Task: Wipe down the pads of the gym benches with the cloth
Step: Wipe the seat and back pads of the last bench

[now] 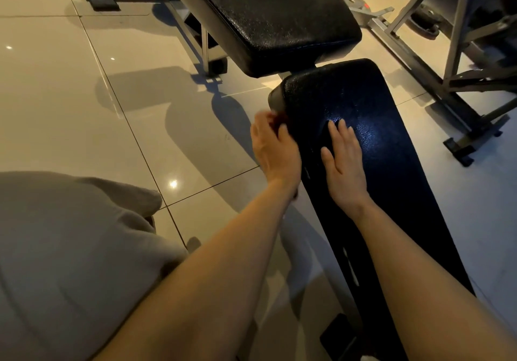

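On the near bench pad (pixel 363 114), my two hands sit side by side. Its long axis runs from beside my right forearm away and slightly to the left, toward the second pad (pixel 268 16) beyond its far end, set crosswise and just clear of it.

My right hand (pixel 345 164) lies flat on the top face, fingers (pixel 342 128) straight and close together, holding nothing and pointing along the pad's length. My left hand (pixel 272 148) is at the pad's left edge, its fingers curled against the side. A small dark reddish patch (pixel 281 120) shows at those fingertips. I judge it to be the cloth, but it is blurred and mostly hidden, so I cannot tell for certain what the left hand holds.

If so, the cloth lies to the left of my right hand, at the pad's edge, with the left hand much the nearer. The unwiped run of pad extends ahead of both hands toward the rounded far corner (pixel 275 100), so the coming stroke probably follows the long axis while the right hand steadies the surface.

Glossy floor tiles (pixel 112 94) lie to the left, a metal frame (pixel 453 61) stands to the right, and my grey-clad knee (pixel 70 248) fills the lower left.
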Action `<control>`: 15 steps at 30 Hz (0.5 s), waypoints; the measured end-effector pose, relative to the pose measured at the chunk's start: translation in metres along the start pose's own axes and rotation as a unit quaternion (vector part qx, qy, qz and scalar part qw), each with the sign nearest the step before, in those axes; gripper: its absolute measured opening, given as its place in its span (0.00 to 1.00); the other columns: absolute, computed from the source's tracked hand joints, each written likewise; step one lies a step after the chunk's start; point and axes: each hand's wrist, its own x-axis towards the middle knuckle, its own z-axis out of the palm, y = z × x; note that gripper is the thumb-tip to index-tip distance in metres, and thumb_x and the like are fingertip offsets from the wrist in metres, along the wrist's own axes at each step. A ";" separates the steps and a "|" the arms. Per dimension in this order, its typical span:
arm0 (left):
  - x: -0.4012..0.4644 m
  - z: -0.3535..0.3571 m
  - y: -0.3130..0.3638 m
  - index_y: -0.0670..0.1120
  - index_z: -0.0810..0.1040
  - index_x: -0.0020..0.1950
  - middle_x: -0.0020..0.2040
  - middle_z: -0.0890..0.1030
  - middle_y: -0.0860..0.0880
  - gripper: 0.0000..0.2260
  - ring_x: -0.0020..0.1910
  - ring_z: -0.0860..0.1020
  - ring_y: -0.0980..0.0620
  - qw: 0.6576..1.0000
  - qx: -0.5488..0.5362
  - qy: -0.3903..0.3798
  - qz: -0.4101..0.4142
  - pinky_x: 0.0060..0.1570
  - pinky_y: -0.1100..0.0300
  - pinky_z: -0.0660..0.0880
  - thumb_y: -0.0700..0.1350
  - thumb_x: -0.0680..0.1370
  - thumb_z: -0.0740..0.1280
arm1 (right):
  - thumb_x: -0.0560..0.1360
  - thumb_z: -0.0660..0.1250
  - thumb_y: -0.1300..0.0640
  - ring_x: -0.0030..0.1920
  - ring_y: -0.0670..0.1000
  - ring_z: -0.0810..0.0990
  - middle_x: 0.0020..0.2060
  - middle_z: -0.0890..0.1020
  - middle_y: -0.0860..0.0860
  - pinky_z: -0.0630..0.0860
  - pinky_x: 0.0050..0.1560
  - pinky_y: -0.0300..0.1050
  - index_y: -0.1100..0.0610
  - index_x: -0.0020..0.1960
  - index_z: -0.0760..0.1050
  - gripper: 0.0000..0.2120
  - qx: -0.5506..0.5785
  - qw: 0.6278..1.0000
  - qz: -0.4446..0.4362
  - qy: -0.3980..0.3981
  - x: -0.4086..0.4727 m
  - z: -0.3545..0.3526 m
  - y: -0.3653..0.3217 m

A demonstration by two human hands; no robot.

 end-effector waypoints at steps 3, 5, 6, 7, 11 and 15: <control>0.019 0.008 0.013 0.41 0.74 0.56 0.53 0.75 0.45 0.08 0.49 0.71 0.56 0.999 -0.013 -0.004 0.052 0.47 0.79 0.65 0.34 0.78 0.63 | 0.82 0.46 0.47 0.78 0.50 0.43 0.79 0.49 0.50 0.40 0.73 0.42 0.51 0.79 0.49 0.26 -0.028 1.000 -0.001 0.008 0.001 0.004 0.001; 0.011 0.007 0.005 0.42 0.74 0.56 0.53 0.74 0.46 0.09 0.50 0.72 0.55 0.999 -0.011 -0.024 0.041 0.47 0.75 0.67 0.34 0.78 0.63 | 0.81 0.44 0.45 0.78 0.50 0.43 0.79 0.49 0.50 0.39 0.73 0.42 0.51 0.79 0.49 0.28 -0.042 0.999 -0.002 0.009 0.000 0.006 0.001; 0.007 0.007 -0.002 0.43 0.74 0.56 0.53 0.74 0.47 0.08 0.50 0.72 0.54 0.999 -0.010 -0.033 0.024 0.47 0.72 0.67 0.35 0.78 0.62 | 0.81 0.44 0.45 0.78 0.50 0.43 0.79 0.49 0.51 0.39 0.73 0.41 0.51 0.79 0.49 0.28 -0.045 0.999 -0.004 0.011 0.000 0.006 0.001; 0.002 0.006 -0.010 0.44 0.73 0.54 0.52 0.75 0.47 0.08 0.50 0.73 0.53 0.999 -0.004 -0.044 -0.004 0.48 0.69 0.67 0.35 0.78 0.62 | 0.81 0.44 0.45 0.78 0.50 0.43 0.79 0.49 0.51 0.39 0.73 0.41 0.51 0.79 0.48 0.28 -0.046 0.999 -0.006 0.011 0.000 0.006 0.002; -0.015 0.000 -0.020 0.48 0.72 0.50 0.52 0.77 0.45 0.08 0.50 0.75 0.50 0.996 -0.005 -0.069 -0.055 0.51 0.64 0.73 0.35 0.78 0.62 | 0.81 0.44 0.46 0.78 0.51 0.43 0.79 0.49 0.51 0.40 0.74 0.43 0.51 0.79 0.49 0.28 -0.039 0.999 -0.009 0.006 0.001 0.006 0.003; -0.011 0.005 0.002 0.45 0.74 0.57 0.54 0.74 0.47 0.09 0.51 0.72 0.54 0.998 -0.039 -0.038 0.007 0.50 0.73 0.69 0.36 0.78 0.62 | 0.83 0.46 0.48 0.78 0.52 0.43 0.79 0.49 0.52 0.42 0.75 0.46 0.52 0.79 0.49 0.26 -0.046 0.999 -0.012 0.009 0.001 0.005 0.003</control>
